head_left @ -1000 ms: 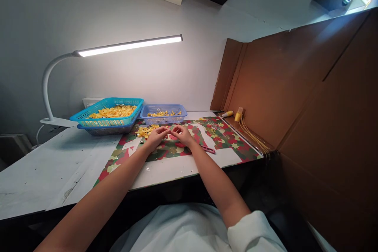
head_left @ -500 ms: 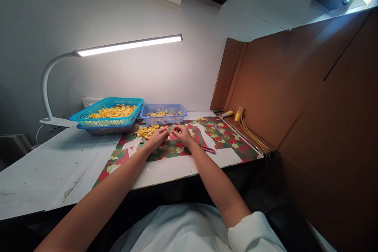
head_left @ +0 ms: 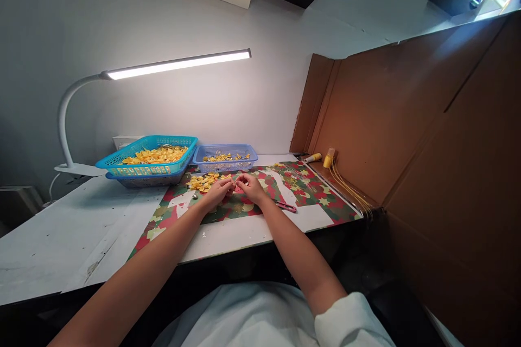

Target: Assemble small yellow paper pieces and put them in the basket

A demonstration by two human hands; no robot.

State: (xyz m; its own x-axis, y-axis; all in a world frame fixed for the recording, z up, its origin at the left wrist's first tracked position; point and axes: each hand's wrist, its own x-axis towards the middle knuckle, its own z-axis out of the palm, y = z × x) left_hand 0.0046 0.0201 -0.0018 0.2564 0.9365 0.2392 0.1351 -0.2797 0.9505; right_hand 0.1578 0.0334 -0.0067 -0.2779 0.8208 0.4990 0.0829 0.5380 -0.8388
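My left hand (head_left: 218,192) and my right hand (head_left: 251,188) meet over the patterned table covering (head_left: 240,206), fingertips pinched close together. Whatever lies between the fingers is too small to make out. Just behind my left hand is a loose pile of yellow petal-like pieces (head_left: 201,181). A small shiny round object (head_left: 195,196) sits left of that hand. By my right wrist lies a pink-handled tool (head_left: 286,206), partly covered by the wrist.
A turquoise basket (head_left: 106,164) full of yellow pieces is stacked on another at the back left. Beside it stands a lilac basket (head_left: 226,166) holding fewer pieces. A lamp (head_left: 179,65) reaches over them. Thin yellow stems (head_left: 345,184) lie along a tall cardboard panel (head_left: 411,103).
My two hands have come slightly closer together, so the fingertips now nearly touch. The baskets, pile and tool stay where they were.
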